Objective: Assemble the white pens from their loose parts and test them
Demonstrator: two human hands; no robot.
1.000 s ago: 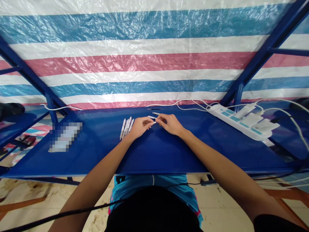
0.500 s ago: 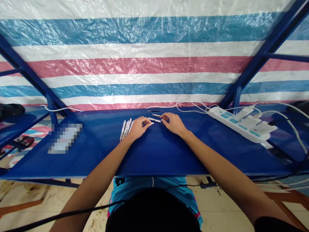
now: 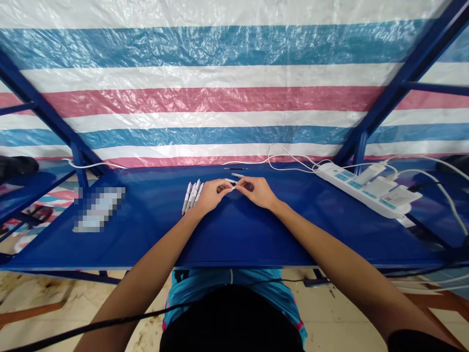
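My left hand (image 3: 212, 194) pinches a small white pen part (image 3: 233, 187) between thumb and forefinger. The fingertips of my right hand (image 3: 258, 191) are closed at the other end of that same part, so the two hands nearly meet. Just behind my fingers lies a white pen barrel (image 3: 230, 181), partly hidden by them. A short grey-and-white pen piece (image 3: 237, 175) rests farther back, and beyond it is a thin dark pen refill (image 3: 236, 168). Several white-and-grey pens (image 3: 190, 196) lie side by side left of my left hand, some partly covered by it.
A white power strip (image 3: 362, 189) with plugged-in chargers stands at the right of the blue table (image 3: 234, 239). White cables (image 3: 289, 155) run along the back edge. A blurred-out flat object (image 3: 98, 210) lies at the left. Blue metal posts flank a striped plastic sheet (image 3: 234, 98).
My right hand has moved left and towards me from beside the loose pen pieces to the white part in my left hand. The left hand stays almost in place.
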